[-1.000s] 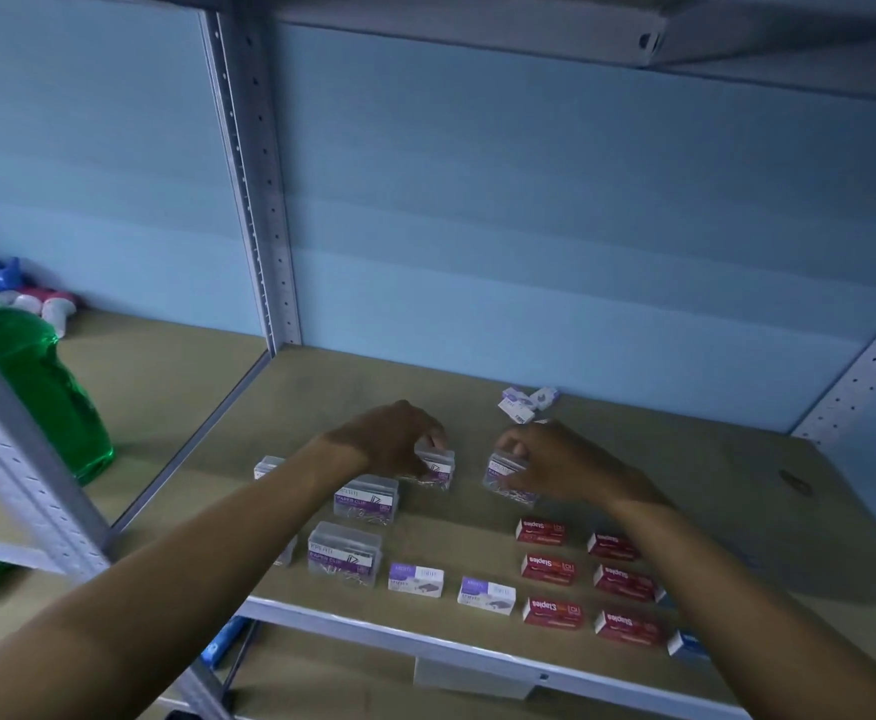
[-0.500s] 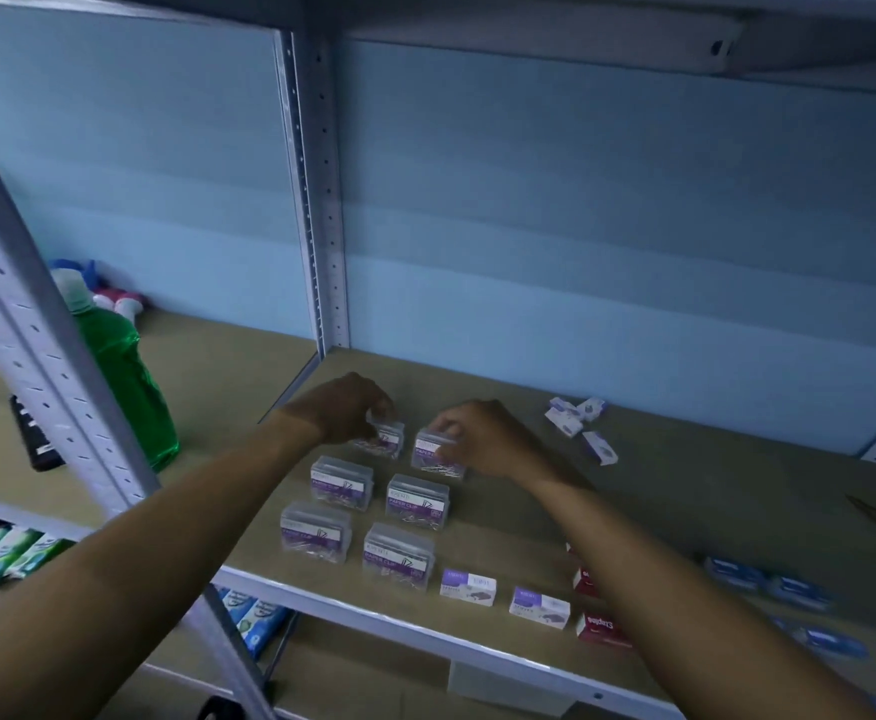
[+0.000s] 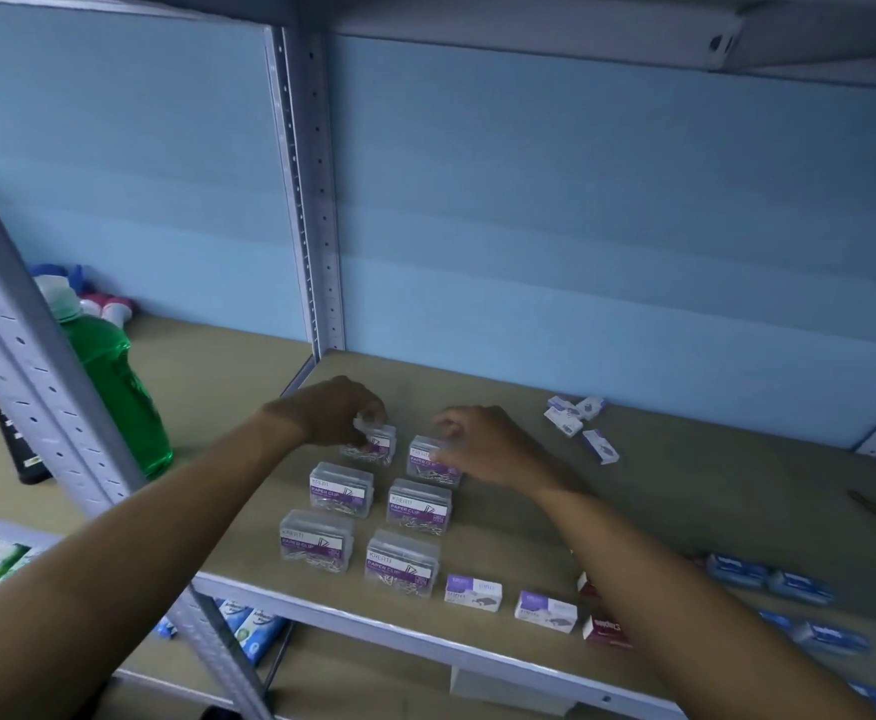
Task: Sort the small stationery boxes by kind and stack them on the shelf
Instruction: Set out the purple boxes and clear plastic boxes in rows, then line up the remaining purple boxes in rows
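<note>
Several clear paper clip boxes with purple labels stand in two columns on the wooden shelf [image 3: 685, 491]. My left hand [image 3: 337, 410] grips the back left clear box [image 3: 378, 445]. My right hand [image 3: 482, 444] holds the back right clear box [image 3: 428, 459]; both boxes rest on the shelf. In front of them stand more clear boxes [image 3: 341, 485] [image 3: 418, 505] [image 3: 316, 538] [image 3: 401, 561]. Two white-and-purple boxes [image 3: 473, 592] [image 3: 546, 610] lie near the front edge. Red staples boxes [image 3: 607, 628] lie partly hidden under my right forearm. Blue boxes [image 3: 737, 570] lie further right.
Small white-and-purple boxes [image 3: 576, 415] lie loose near the back wall. A grey upright post [image 3: 305, 200] divides the bays. A green bottle [image 3: 113, 387] stands in the left bay beside a dark object [image 3: 20, 449]. Packets [image 3: 254, 623] lie on the lower shelf.
Both hands carried their clear boxes to the left and set them behind the two columns. The view shifted left. In the last half second the hands barely moved.
</note>
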`<state>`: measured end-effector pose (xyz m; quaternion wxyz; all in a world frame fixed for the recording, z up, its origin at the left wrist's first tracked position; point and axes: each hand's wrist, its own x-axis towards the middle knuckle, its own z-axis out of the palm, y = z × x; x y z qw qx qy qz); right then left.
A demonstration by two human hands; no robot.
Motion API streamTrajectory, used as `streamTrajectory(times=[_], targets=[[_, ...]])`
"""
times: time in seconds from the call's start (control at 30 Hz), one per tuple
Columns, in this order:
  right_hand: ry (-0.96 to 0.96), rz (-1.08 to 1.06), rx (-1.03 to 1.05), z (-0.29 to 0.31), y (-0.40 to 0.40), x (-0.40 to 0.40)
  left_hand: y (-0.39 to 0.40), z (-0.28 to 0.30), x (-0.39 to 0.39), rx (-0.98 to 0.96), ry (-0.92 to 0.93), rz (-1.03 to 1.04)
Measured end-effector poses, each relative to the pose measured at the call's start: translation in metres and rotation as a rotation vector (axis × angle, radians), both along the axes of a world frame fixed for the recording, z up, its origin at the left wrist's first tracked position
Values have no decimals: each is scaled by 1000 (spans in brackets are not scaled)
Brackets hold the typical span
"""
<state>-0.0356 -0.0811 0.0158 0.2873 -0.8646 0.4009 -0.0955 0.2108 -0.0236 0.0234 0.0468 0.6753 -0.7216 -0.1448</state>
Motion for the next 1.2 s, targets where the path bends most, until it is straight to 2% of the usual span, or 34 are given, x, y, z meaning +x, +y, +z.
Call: streamTrajectory(times=[0.13,0.27,0.37,0.5,0.67,0.8,1.0,1.2], targets=[[-58,-97,-27,7,-14,-36,-15,15,-20,-43,-10,-52],[53,-229,-126,-1,-40,-95,-39,27,-71,-130,46,-164],[158,-330,-223,-10,-48,-134,-63,14,-111,-166,56,-213],[335,-369,-252,-26,-50,-159,-91,-19,-157,-184,-51,-237],[426,-287,-322,-42,-42,-160,-107,-40,-198,-194,-193,-259],[353,-304,-368,-40,-38,-159,-117,-47,-211,-238,-236,-266],[79,-341,-228,-39,-31,-176,-124,-51,-214,-261,-301,-239],[-24,-370,-178,-45,-30,-183,-129,-49,-213,-275,-315,-277]])
